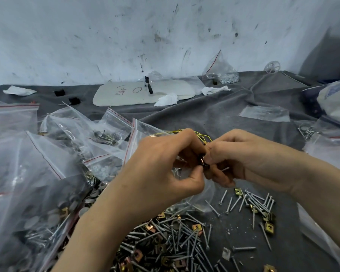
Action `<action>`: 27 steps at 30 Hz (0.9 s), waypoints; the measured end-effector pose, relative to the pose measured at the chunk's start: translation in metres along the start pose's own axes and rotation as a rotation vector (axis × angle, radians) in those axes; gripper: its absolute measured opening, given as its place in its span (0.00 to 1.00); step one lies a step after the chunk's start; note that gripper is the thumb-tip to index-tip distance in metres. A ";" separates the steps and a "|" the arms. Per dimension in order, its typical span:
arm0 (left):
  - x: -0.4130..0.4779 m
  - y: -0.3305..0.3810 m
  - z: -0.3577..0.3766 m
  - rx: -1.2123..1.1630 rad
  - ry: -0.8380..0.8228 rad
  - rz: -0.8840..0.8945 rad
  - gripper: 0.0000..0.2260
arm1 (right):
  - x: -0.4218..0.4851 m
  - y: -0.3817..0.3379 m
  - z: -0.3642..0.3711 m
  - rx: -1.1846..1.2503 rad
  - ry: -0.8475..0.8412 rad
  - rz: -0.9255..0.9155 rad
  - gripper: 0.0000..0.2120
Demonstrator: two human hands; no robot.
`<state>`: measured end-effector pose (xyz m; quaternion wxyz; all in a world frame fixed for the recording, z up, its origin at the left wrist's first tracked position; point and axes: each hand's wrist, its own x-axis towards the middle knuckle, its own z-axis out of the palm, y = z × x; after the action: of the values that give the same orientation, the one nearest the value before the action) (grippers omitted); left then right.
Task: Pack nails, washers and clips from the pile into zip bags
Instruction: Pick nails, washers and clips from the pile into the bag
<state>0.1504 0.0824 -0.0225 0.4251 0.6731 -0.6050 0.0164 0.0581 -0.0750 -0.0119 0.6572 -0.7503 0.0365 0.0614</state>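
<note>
Left hand (165, 161): fingers curling in, pinching a small dark stack (201, 160) of ring-like pieces, just above the pile (175, 242).
Right hand (243, 160): pinching the same dark stack from the other side.
Zip bag (202, 195): hanging clear beneath both hands, over the pile's far edge; I cannot tell where its mouth is.
Doing it well: I'd be keeping that pinch tight and feeding the pieces straight into the bag's mouth, or they'll be dropping back.
Around: filled bags (67, 154) crowding left of the pile; white board (143, 93) lying far beyond it.
In the way: yellow wire (202, 135) looping behind the knuckles, beyond the pile, likely risking a snag.
</note>
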 end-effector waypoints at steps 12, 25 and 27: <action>0.000 0.001 0.001 0.012 -0.070 0.017 0.07 | 0.000 -0.007 0.004 -0.187 0.050 0.048 0.09; 0.002 0.006 0.009 0.073 -0.068 0.095 0.06 | 0.002 -0.011 0.005 -0.264 0.023 0.071 0.08; 0.003 0.006 0.009 0.078 -0.055 0.103 0.07 | 0.002 -0.012 0.006 -0.268 0.031 0.061 0.08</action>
<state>0.1415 0.0758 -0.0232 0.3804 0.6573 -0.6492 0.0432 0.0617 -0.0673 -0.0016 0.5485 -0.8307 0.0607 0.0740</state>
